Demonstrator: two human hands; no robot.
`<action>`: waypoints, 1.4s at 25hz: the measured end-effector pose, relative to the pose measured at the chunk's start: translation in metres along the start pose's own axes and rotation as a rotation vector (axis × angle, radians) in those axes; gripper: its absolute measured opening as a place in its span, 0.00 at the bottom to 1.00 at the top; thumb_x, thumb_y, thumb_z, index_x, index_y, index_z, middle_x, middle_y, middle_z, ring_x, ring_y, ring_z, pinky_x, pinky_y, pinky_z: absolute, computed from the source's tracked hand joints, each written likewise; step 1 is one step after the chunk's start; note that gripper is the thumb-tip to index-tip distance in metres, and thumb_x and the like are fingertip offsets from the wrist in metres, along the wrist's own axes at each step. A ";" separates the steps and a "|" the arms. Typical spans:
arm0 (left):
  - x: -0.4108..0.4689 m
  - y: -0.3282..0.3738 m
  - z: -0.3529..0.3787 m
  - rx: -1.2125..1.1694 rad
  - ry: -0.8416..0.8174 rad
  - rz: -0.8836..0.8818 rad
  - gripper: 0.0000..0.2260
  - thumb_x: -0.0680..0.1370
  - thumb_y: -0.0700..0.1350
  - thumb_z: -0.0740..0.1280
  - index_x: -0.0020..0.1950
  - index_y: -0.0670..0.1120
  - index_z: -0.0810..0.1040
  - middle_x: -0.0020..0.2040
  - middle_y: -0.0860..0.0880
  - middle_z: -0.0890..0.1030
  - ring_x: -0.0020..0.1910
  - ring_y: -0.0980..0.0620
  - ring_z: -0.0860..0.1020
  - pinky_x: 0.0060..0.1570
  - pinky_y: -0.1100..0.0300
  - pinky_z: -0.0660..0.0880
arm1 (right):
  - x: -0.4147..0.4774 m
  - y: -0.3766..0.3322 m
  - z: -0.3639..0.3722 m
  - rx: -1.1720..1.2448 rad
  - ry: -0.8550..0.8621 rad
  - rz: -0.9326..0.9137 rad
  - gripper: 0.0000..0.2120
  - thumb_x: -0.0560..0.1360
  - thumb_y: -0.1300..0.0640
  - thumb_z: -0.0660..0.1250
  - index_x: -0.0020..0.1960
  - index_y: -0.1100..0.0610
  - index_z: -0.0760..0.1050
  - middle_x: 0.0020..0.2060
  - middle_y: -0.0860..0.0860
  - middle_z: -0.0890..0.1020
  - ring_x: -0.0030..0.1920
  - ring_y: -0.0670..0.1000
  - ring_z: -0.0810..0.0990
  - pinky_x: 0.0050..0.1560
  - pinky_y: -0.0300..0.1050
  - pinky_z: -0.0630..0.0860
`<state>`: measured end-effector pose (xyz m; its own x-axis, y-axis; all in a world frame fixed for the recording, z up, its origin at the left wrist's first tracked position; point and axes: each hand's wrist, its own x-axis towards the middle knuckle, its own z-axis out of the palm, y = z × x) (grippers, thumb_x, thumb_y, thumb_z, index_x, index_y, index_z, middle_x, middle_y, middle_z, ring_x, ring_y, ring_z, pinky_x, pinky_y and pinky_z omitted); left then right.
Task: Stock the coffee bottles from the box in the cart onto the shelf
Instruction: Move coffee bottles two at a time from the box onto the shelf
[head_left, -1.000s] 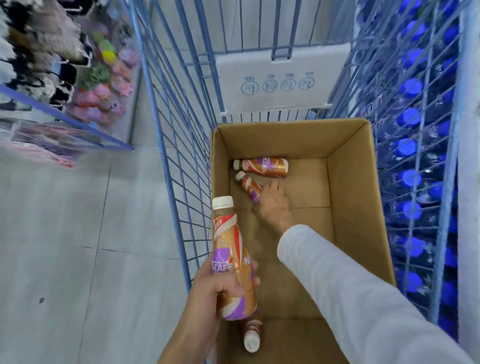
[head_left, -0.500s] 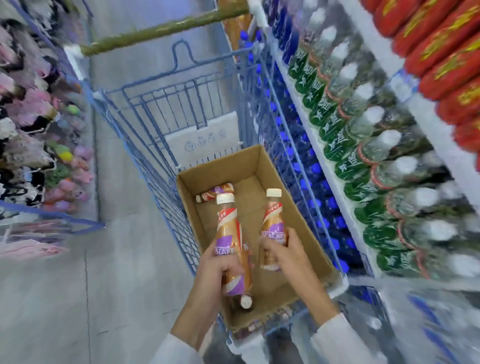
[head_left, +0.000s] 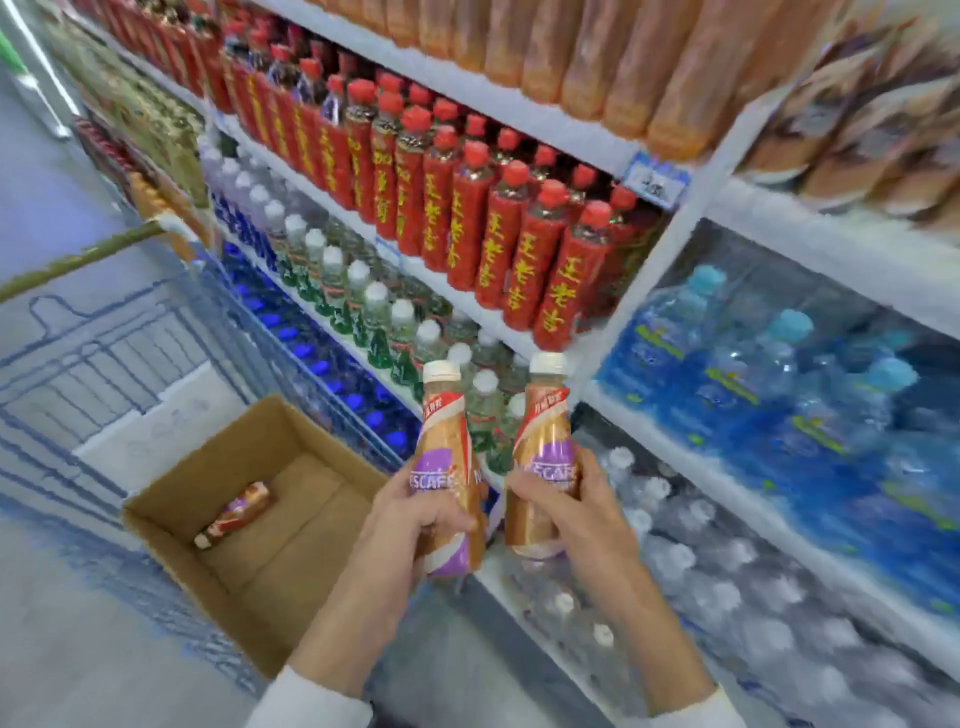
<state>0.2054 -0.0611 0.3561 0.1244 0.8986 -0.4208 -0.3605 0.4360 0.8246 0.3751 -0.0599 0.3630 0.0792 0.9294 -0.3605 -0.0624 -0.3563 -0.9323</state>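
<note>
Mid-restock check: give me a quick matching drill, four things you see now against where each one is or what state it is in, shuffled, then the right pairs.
Things:
1. left hand
2. coffee bottle in the box
3. red-capped bottles
4. cardboard box

Places or states:
A. lying on its side
B. standing in rows on a shelf
C. open-topped, inside the blue wire cart
D. gripping an upright coffee bottle

Pairs: 1-D, 2-A, 3-B, 4-C.

The right hand also holds an upright coffee bottle.
</note>
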 end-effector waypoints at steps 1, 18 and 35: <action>-0.006 -0.007 0.030 0.031 -0.037 -0.005 0.24 0.48 0.41 0.71 0.44 0.39 0.82 0.37 0.39 0.81 0.32 0.44 0.79 0.33 0.57 0.76 | -0.016 -0.005 -0.030 0.015 0.032 -0.028 0.14 0.74 0.58 0.75 0.56 0.48 0.75 0.38 0.44 0.86 0.36 0.43 0.84 0.34 0.41 0.78; -0.071 -0.091 0.379 0.295 -0.502 -0.037 0.39 0.47 0.44 0.76 0.57 0.33 0.79 0.43 0.36 0.82 0.43 0.38 0.80 0.42 0.50 0.78 | -0.191 -0.048 -0.359 0.131 0.508 -0.288 0.16 0.71 0.52 0.76 0.56 0.47 0.76 0.42 0.44 0.85 0.43 0.45 0.85 0.41 0.39 0.77; -0.002 -0.082 0.589 0.548 -0.635 0.725 0.21 0.73 0.53 0.77 0.61 0.64 0.71 0.59 0.57 0.78 0.57 0.60 0.79 0.60 0.59 0.77 | -0.123 -0.147 -0.525 -0.006 0.833 -0.571 0.31 0.73 0.53 0.77 0.70 0.48 0.66 0.60 0.47 0.82 0.58 0.45 0.82 0.64 0.51 0.78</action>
<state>0.7790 -0.0700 0.5122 0.5571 0.7433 0.3702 -0.1013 -0.3816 0.9187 0.8968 -0.1728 0.5289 0.7652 0.5988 0.2365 0.2073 0.1186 -0.9711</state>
